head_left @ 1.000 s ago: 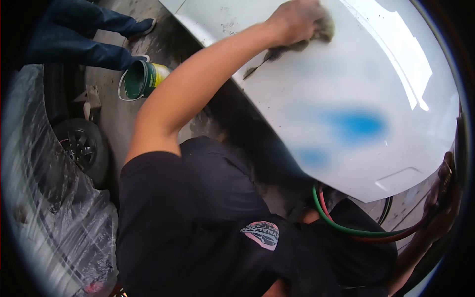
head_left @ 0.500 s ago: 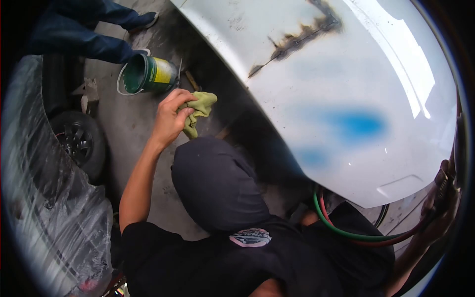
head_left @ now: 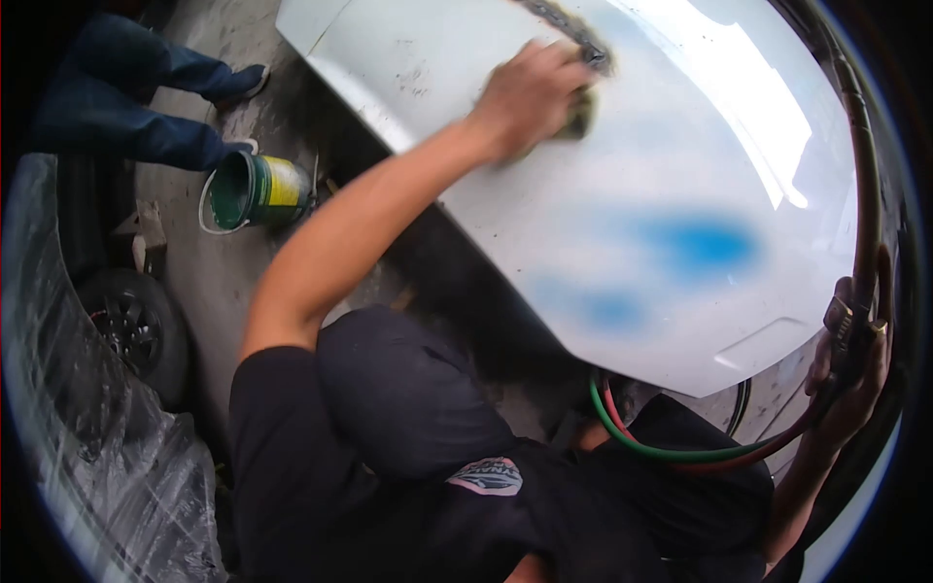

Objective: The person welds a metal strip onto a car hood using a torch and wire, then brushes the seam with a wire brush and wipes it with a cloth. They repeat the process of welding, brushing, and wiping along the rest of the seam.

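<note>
My left hand (head_left: 530, 97) is closed on a yellow-green cloth (head_left: 577, 117) and presses it on a white car panel (head_left: 544, 233). Just beyond the fingers runs a dark, scorched seam (head_left: 573, 31) in the paint. Motion blurs the hand and cloth a little. At the right edge, my right hand (head_left: 855, 374) is wrapped round a gas torch (head_left: 847, 335) with a brass-coloured fitting. A green hose (head_left: 637, 442) and a red one trail from it across my lap. The torch's tip cannot be made out.
Blue blurred patches (head_left: 705, 243) mark the panel. On the floor at left lies a tipped green bucket (head_left: 255, 189), near another person's jeans-clad legs (head_left: 155, 136). A wheel (head_left: 136, 330) and clear plastic sheeting (head_left: 126, 466) are at far left.
My left hand has swung up and right with the cloth, from over the floor onto the panel beside the seam. My right hand still holds the torch. The view has shifted slightly.
</note>
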Available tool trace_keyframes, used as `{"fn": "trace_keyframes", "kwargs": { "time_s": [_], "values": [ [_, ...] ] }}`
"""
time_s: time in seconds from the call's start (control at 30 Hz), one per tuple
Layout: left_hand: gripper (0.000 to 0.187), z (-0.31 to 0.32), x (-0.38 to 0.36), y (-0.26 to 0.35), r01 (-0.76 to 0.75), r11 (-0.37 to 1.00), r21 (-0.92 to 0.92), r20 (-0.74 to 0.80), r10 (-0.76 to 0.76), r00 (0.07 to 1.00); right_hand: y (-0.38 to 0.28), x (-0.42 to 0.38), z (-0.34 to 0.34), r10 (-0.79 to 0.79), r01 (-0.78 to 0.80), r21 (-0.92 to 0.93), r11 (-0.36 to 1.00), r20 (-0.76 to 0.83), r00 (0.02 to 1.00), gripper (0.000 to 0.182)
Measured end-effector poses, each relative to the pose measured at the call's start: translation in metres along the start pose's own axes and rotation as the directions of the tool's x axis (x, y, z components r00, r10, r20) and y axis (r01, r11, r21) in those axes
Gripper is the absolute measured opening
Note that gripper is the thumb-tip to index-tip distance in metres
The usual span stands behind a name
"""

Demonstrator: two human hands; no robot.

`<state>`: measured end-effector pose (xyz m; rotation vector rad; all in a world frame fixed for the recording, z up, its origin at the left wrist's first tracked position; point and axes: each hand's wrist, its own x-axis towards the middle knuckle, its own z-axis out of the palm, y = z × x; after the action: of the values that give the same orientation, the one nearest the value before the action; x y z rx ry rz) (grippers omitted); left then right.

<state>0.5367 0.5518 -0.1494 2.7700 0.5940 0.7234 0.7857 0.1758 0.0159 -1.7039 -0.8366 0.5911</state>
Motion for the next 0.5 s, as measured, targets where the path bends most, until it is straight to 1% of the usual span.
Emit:
{"fn": "trace_keyframes", "kwargs": {
  "time_s": [0.03, 0.07, 0.1, 0.13, 0.17, 0.2, 0.23, 0.3, 0.33, 0.37, 0.43, 0.5],
  "values": [
    [0.024, 0.015, 0.038, -0.006, -0.002, 1.000, 0.009, 0.036, 0.002, 0.999, 0.001, 0.001, -0.002, 0.003, -0.003, 0.000, 1.000, 0.022, 1.000, 0.063],
    [0.025, 0.016, 0.060, -0.010, -0.003, 1.000, 0.019, 0.072, 0.001, 0.997, 0.001, 0.001, -0.005, 0.003, -0.003, 0.010, 1.000, 0.042, 0.999, 0.063],
    [0.017, -0.008, 0.066, -0.006, -0.003, 0.993, -0.121, 0.119, 0.017, 0.993, 0.002, 0.002, -0.006, 0.007, -0.008, 0.021, 1.000, 0.063, 0.998, 0.063],
    [0.009, -0.027, 0.067, -0.004, 0.002, 0.966, -0.259, 0.162, 0.042, 0.986, -0.014, 0.000, 0.019, 0.039, -0.039, 0.008, 0.999, -0.039, 0.998, 0.065],
    [0.012, -0.015, 0.051, -0.016, -0.049, 0.961, -0.271, 0.083, 0.074, 0.994, -0.014, 0.001, 0.012, 0.028, -0.029, 0.006, 1.000, 0.027, 0.999, 0.064],
    [0.018, -0.012, 0.022, -0.022, -0.079, 0.982, -0.168, 0.076, 0.093, 0.993, -0.007, -0.001, 0.000, 0.013, -0.014, 0.009, 1.000, 0.085, 0.996, 0.068],
    [0.026, -0.018, -0.014, -0.027, -0.112, 0.991, -0.068, 0.070, 0.117, 0.991, 0.008, -0.003, -0.020, 0.012, -0.016, 0.043, 0.999, 0.103, 0.995, 0.067],
    [0.029, -0.049, -0.087, -0.023, -0.009, 0.996, -0.090, 0.145, 0.022, 0.989, 0.012, -0.003, -0.028, 0.036, -0.041, 0.044, 0.998, 0.125, 0.991, 0.067],
    [0.031, -0.064, -0.122, -0.022, 0.050, 0.996, -0.068, 0.171, -0.037, 0.985, 0.011, -0.002, -0.028, 0.051, -0.058, 0.041, 0.997, 0.151, 0.987, 0.067],
    [0.032, -0.078, -0.151, -0.020, 0.119, 0.989, -0.084, 0.223, -0.097, 0.970, 0.008, 0.000, -0.016, 0.060, -0.062, 0.039, 0.997, 0.067, 0.996, 0.069],
    [0.032, -0.118, -0.188, -0.013, 0.224, 0.974, -0.013, 0.386, -0.202, 0.900, 0.009, 0.002, -0.016, 0.062, -0.064, 0.031, 0.997, 0.060, 0.996, 0.069],
    [0.032, -0.134, -0.234, -0.023, 0.362, 0.932, -0.028, 0.446, -0.313, 0.839, 0.010, 0.004, -0.018, 0.070, -0.071, 0.021, 0.997, 0.041, 0.997, 0.070]
  ]
}}
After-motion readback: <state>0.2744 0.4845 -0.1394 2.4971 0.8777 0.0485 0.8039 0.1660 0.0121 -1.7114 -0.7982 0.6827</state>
